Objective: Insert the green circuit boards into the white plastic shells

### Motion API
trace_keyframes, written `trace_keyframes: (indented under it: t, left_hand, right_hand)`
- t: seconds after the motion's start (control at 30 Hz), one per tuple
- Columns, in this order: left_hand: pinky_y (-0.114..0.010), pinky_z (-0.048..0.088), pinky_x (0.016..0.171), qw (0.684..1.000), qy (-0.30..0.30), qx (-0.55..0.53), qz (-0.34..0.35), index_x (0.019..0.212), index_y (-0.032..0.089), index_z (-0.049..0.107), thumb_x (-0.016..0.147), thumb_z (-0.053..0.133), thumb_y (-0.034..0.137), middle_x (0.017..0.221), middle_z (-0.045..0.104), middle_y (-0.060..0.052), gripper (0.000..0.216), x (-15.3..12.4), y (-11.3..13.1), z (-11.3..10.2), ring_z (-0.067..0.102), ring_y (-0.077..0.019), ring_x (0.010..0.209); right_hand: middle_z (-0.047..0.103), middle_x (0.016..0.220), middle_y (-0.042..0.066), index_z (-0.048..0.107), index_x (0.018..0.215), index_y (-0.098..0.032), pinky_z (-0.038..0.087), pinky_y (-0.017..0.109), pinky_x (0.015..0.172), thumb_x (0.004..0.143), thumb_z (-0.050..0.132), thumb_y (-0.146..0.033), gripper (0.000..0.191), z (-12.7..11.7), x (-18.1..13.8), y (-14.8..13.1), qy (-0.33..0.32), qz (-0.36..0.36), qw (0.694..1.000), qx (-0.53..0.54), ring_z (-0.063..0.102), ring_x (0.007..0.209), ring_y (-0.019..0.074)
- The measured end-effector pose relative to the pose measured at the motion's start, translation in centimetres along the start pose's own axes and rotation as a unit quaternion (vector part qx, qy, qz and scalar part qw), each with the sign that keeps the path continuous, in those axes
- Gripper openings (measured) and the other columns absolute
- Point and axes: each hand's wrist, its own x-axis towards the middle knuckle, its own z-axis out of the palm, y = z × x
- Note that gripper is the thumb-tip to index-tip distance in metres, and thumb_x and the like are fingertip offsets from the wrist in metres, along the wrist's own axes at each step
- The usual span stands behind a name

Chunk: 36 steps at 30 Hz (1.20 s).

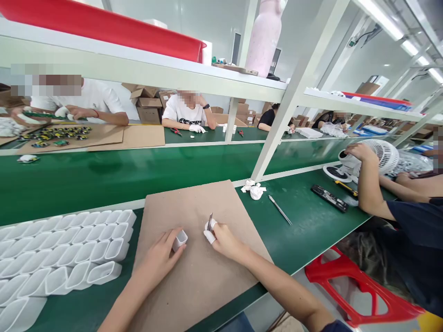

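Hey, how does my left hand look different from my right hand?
Your left hand looks bare; your right hand has two white finger covers. The left hand holds a small white cup; the right hand holds a thin metal tool. Both are over the brown board.

The cup (180, 240) and finger covers (209, 237) are coloured white, the board (207, 286) brown, the table (294, 246) green, the tray (104, 32) and stool (394, 316) red, the bottle (265, 39) pink.

Beyond our left grip (162, 256) we see a white shelf frame (294, 92) and pale walls (194, 20); rightward, a red stool (398, 300); above right, strip lights (382, 19).
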Motion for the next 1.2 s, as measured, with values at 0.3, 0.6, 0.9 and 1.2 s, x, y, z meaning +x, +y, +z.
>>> trace_keyframes:
  t: [0.3,0.6,0.9,1.2]
  left_hand:
    - [-0.045,0.058,0.092,1.000,0.020,-0.003,0.013,0.129,0.026,0.058,0.096,0.047,0.042,0.122,0.070,-0.009,0.039,-0.09,-0.04,0.28,0.069,-0.0294,0.111]
    - [-0.045,0.058,0.089,1.000,0.002,0.000,0.004,0.132,0.025,0.056,0.097,0.045,0.044,0.125,0.068,-0.010,0.042,-0.11,-0.01,0.29,0.068,-0.0298,0.111]
    - [-0.046,0.057,0.091,1.000,0.007,0.004,0.013,0.131,0.025,0.056,0.096,0.044,0.043,0.124,0.069,-0.009,0.041,-0.09,-0.24,0.50,0.067,-0.0302,0.112]
    - [-0.047,0.056,0.092,1.000,0.001,0.011,0.011,0.131,0.024,0.057,0.097,0.044,0.043,0.127,0.068,-0.010,0.041,-0.06,-0.45,0.62,0.066,-0.0311,0.115]
  right_hand:
    - [0.065,0.073,0.001,0.051,0.085,-0.024,0.045,0.025,0.057,0.093,0.055,-0.020,0.009,-0.09,0.10,-0.18,0.011,0.011,1.000,0.005,0.062,0.061,0.0177]
    - [0.064,0.071,0.000,0.053,0.091,-0.023,0.045,0.025,0.058,0.095,0.053,-0.022,0.004,-0.17,0.13,-0.01,0.014,0.025,0.999,0.022,0.063,0.061,0.0171]
    - [0.068,0.077,0.002,0.055,0.095,-0.023,0.049,0.026,0.062,0.094,0.054,-0.023,0.001,0.08,0.15,0.04,0.019,0.033,0.999,0.021,0.067,0.066,0.0182]
    - [0.066,0.073,0.000,0.055,0.094,-0.023,0.047,0.024,0.060,0.094,0.055,-0.023,0.001,0.38,0.13,-0.03,0.013,0.031,0.999,0.028,0.066,0.063,0.0169]
